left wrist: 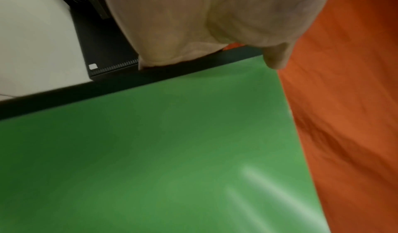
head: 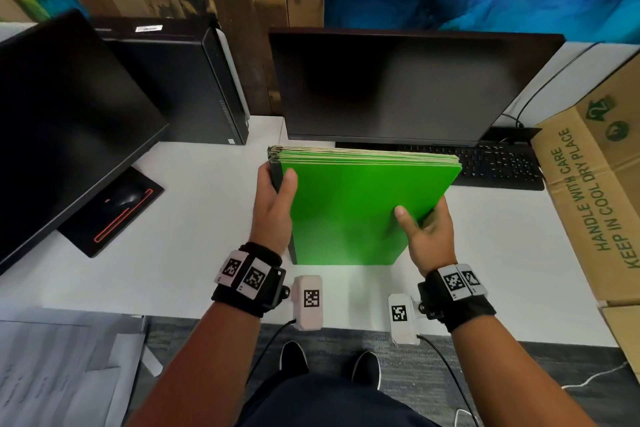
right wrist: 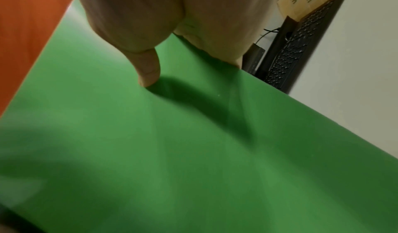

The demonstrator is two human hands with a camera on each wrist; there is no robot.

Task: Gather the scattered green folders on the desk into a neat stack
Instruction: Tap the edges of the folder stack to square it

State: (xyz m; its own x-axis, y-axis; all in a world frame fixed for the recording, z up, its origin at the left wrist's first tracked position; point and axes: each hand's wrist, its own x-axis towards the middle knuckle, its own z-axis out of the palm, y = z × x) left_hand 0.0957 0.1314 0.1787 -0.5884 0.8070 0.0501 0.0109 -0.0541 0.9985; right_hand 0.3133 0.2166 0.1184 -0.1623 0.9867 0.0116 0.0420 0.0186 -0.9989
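A thick stack of green folders (head: 353, 204) stands on its lower edge on the white desk (head: 207, 211), tilted toward me, in front of the right monitor. My left hand (head: 277, 191) grips the stack's dark left spine, thumb on the green front cover and fingers behind. My right hand (head: 422, 225) holds the right edge lower down, thumb pressed on the cover. In the left wrist view the green cover (left wrist: 161, 151) fills the frame below my left hand (left wrist: 193, 32). In the right wrist view my thumb (right wrist: 148, 69) presses the cover (right wrist: 193, 151).
A dark monitor (head: 398, 87) and black keyboard (head: 491, 166) sit behind the stack. Another monitor (head: 62, 121) with its stand base (head: 110, 215) is at left, a black computer tower (head: 180, 80) behind. A cardboard box (head: 595, 184) lies at right.
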